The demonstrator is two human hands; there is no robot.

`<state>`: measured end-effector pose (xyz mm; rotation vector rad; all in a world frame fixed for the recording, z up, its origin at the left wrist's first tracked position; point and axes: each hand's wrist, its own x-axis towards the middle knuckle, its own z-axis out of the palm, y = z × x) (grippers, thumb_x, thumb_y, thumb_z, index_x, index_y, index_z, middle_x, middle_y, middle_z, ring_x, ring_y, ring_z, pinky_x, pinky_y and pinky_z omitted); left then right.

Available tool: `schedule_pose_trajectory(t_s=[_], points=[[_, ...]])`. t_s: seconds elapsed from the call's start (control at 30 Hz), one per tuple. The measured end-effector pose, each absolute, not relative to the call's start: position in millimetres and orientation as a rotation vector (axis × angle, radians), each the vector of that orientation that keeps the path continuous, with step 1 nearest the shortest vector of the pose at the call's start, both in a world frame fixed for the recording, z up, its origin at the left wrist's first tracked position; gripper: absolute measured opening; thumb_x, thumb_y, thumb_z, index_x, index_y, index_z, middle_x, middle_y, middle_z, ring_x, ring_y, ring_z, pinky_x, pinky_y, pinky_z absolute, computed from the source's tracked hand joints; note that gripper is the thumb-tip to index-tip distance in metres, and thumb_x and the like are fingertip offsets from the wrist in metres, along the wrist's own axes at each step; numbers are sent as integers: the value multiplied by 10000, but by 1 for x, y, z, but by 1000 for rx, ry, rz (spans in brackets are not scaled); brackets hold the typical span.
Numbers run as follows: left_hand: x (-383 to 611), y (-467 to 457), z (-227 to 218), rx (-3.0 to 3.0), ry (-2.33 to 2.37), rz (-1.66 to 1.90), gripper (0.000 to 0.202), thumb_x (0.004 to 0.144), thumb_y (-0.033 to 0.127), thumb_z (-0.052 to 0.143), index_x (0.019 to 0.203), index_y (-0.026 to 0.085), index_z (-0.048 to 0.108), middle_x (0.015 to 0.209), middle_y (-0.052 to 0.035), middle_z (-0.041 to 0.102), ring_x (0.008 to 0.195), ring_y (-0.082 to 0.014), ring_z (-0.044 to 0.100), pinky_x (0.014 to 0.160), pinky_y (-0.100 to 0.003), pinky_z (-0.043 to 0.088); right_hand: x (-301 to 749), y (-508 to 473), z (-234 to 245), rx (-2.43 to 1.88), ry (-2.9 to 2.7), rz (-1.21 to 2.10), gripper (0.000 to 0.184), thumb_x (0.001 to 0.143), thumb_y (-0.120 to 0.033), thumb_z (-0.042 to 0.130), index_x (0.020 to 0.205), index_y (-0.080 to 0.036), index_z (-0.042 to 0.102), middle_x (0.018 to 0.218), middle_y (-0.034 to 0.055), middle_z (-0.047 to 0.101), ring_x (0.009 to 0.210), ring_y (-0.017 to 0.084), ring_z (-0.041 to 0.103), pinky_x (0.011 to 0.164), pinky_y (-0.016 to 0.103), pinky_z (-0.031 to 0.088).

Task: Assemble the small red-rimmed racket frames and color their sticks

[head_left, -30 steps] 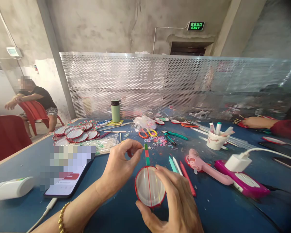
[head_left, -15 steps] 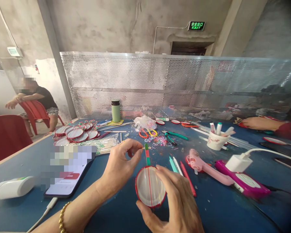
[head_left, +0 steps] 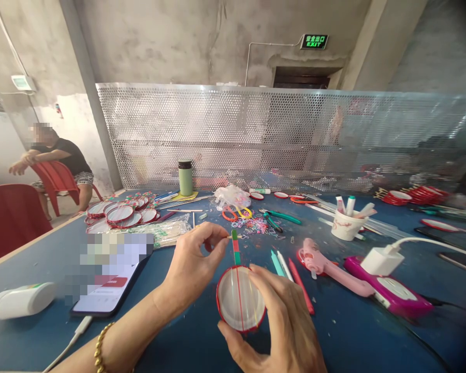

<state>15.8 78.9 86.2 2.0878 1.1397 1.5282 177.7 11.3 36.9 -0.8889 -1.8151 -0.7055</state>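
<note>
My right hand grips a round clear disc with a red rim, held just above the blue table. A green-and-red stick rises from the disc's top edge, and a thin red line runs down the disc's middle. My left hand is pinched at the stick's upper end, thumb and forefinger closed on something thin that I cannot make out. A gold bracelet sits on my left wrist.
A phone on a cable lies at left, with a white case beside it. Finished red-rimmed discs, a green bottle, scissors, pliers, pink glue guns, a cup of markers. A person sits at far left.
My hands and the disc have held still. At the far right, another person's hand and sleeve have left the table, uncovering a stack of red-rimmed discs.
</note>
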Motion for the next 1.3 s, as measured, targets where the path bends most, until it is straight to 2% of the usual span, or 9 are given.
schedule_pose_trajectory(t_s=[1.3], points=[[16,81,85,2081,1149,1544,83,842,204,588,818,187,665,713,24,655,634,-94,529,616,-242,435,178,11,37,-899,-1814,-722,597,795,-370,701,1277,-72,513,1133,187,662,1030,317,644,832,457,530]])
